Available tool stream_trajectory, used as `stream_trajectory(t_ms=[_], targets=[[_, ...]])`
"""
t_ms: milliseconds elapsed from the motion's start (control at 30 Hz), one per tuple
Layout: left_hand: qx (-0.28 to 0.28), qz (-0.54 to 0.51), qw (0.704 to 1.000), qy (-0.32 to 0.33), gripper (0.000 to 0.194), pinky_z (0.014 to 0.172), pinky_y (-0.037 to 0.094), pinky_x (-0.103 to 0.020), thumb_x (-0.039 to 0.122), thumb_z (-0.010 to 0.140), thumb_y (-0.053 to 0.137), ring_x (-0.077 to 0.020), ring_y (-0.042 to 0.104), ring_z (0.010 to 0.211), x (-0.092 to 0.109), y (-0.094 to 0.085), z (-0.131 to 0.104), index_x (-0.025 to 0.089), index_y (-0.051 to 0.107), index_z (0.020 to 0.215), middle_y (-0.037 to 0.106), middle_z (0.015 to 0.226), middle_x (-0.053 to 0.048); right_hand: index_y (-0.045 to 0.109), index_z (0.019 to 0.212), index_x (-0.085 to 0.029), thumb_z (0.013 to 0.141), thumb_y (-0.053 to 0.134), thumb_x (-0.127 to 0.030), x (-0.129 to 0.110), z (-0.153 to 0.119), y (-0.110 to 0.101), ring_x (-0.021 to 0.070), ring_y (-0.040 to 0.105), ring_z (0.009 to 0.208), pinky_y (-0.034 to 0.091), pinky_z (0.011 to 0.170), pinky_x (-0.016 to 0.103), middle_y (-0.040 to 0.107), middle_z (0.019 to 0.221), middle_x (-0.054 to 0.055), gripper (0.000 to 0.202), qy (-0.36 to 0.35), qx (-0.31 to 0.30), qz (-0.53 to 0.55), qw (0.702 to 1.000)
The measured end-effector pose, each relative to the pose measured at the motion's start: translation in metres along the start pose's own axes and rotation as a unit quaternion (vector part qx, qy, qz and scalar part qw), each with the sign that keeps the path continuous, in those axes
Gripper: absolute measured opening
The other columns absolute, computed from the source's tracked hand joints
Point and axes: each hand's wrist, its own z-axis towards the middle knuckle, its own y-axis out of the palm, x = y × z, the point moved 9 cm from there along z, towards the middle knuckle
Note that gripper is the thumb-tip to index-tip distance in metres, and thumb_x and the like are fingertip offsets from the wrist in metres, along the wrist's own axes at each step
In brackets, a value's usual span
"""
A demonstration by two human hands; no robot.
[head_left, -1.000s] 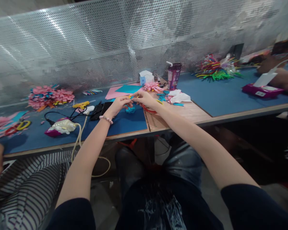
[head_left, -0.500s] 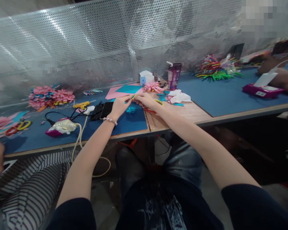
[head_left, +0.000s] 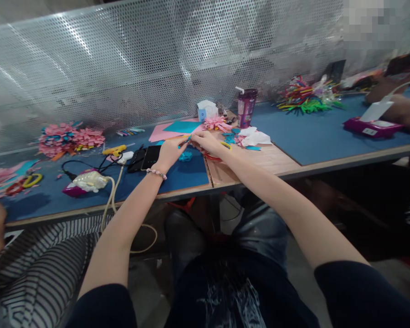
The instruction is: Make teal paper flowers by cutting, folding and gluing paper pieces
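Note:
My left hand (head_left: 171, 151) and my right hand (head_left: 206, 142) meet above the blue mat, fingers pinched together. A small blue paper piece (head_left: 188, 138) shows between their fingertips; its exact shape is partly hidden. Behind the fingers lie a pink paper sheet (head_left: 158, 132) and a blue paper sheet (head_left: 182, 126). Below the hands rests a crumpled blue paper flower (head_left: 185, 156). Beside my right wrist is a pair of scissors with a yellow handle (head_left: 226, 145), partly covered by the arm. A black phone (head_left: 151, 157) lies near my left wrist.
Pink paper flowers (head_left: 216, 123), a purple cup (head_left: 247, 107) with a straw and white tissue (head_left: 255, 136) stand or lie behind and right. To the left are a yellow glue gun (head_left: 115, 150), cables and a purple power strip (head_left: 75, 188). People sit on both sides.
Both hands stay nearly in place with small finger movements. The yellow bit seen at the fingertips before is less visible, and blue paper shows there now. The view has shifted slightly.

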Motion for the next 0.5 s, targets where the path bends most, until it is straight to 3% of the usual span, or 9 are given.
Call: stream_trajectory(t_ms=[333, 500], targets=[[-0.02, -0.065, 0.997, -0.024, 0.035, 0.09, 0.049, -0.034, 0.031, 0.09, 0.056, -0.0236, 0.066, 0.102, -0.002, 0.0034, 0.0, 0.019, 0.067, 0.121, 0.07, 0.116, -0.01, 0.059, 0.073, -0.015, 0.085, 0.049, -0.022, -0.0006, -0.0003, -0.0005, 0.0037, 0.039, 0.034, 0.028, 0.027, 0.015, 0.051, 0.054, -0.005, 0.017, 0.001, -0.003, -0.012, 1.0], [-0.027, -0.106, 0.993, -0.043, 0.034, 0.088, 0.05, -0.034, 0.034, 0.088, 0.059, -0.0223, 0.069, 0.09, -0.0043, 0.0068, 0.0007, 0.019, 0.069, 0.116, 0.072, 0.111, -0.009, 0.057, 0.07, -0.015, 0.085, 0.049, -0.023, -0.0011, 0.0001, -0.0037, 0.0041, 0.039, 0.034, 0.027, 0.027, 0.015, 0.049, 0.051, -0.006, 0.018, -0.008, 0.006, -0.022, 1.0]])
